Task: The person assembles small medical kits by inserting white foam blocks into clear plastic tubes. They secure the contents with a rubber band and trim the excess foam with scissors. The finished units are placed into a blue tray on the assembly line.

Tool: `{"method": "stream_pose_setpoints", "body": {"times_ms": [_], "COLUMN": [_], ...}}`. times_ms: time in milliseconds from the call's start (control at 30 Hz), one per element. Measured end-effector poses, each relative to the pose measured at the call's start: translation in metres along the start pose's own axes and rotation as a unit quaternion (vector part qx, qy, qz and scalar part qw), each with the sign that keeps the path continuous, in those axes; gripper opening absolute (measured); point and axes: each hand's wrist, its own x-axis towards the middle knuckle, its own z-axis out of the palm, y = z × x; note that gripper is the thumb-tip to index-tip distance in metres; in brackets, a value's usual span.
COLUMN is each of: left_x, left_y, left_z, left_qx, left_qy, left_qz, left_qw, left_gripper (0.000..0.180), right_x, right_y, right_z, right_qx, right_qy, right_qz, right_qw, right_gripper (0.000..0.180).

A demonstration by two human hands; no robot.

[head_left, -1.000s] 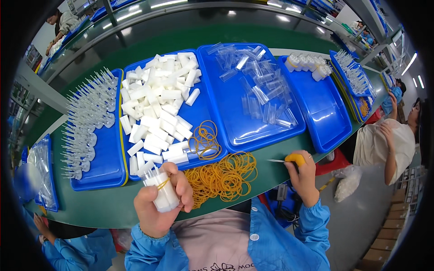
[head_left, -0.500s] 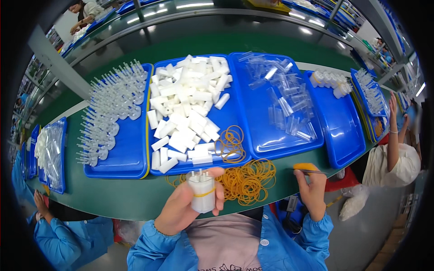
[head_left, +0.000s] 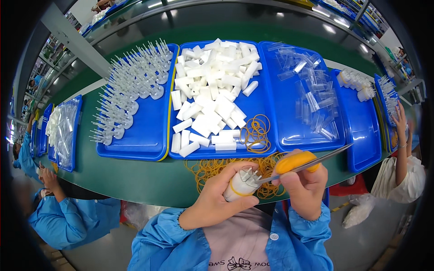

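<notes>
My left hand point(head_left: 217, 194) is closed round a white, roughly cylindrical bundle point(head_left: 239, 189), tilted, with a yellow rubber band round its middle and several pale prongs at its upper end. My right hand point(head_left: 305, 185) grips slim metal tweezers point(head_left: 332, 153) with an orange grip point(head_left: 296, 161). Their thin left end is at the bundle's prongs; whether it touches them I cannot tell. Just beyond both hands a heap of orange-yellow rubber bands point(head_left: 203, 170) lies on the green table point(head_left: 149, 180), partly hidden by my hands.
Blue trays hold clear pronged plastic pieces point(head_left: 131, 90), white blocks point(head_left: 212, 86) with a few loose bands point(head_left: 257, 133), clear plastic sleeves point(head_left: 312, 95) and banded white bundles point(head_left: 355, 83). Co-workers' hands show at left point(head_left: 50, 178) and right point(head_left: 400, 124).
The right hand has moved left with the tweezers, bringing their thin end to the bundle. The bundle, upright before, now tilts to the right in my left hand. The whole view has shifted.
</notes>
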Motion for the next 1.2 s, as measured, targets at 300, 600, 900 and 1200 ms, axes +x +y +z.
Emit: {"method": "stream_pose_setpoints", "body": {"times_ms": [300,600,900,1200], "left_x": [-0.001,-0.002,-0.001,0.003], "left_y": [0.002,0.012,0.007,0.0], "left_z": [-0.003,0.003,0.004,0.006], "left_qx": [0.054,0.234,0.313,0.364], "left_qy": [0.01,0.074,0.093,0.09], "left_qz": [0.016,0.082,0.116,0.162], "left_qw": [0.998,0.966,0.938,0.913], "left_gripper": [0.059,0.058,0.061,0.061], "right_x": [0.004,0.0,-0.004,-0.003], "right_y": [0.002,0.002,0.007,0.013], "right_z": [0.006,0.006,0.006,0.008], "right_qx": [0.001,-0.084,0.003,0.001], "right_qy": [-0.04,-0.015,0.048,0.026], "right_qz": [0.035,0.052,0.083,0.049], "right_qw": [0.999,0.995,0.995,0.998], "right_gripper": [0.015,0.011,0.012,0.016]}}
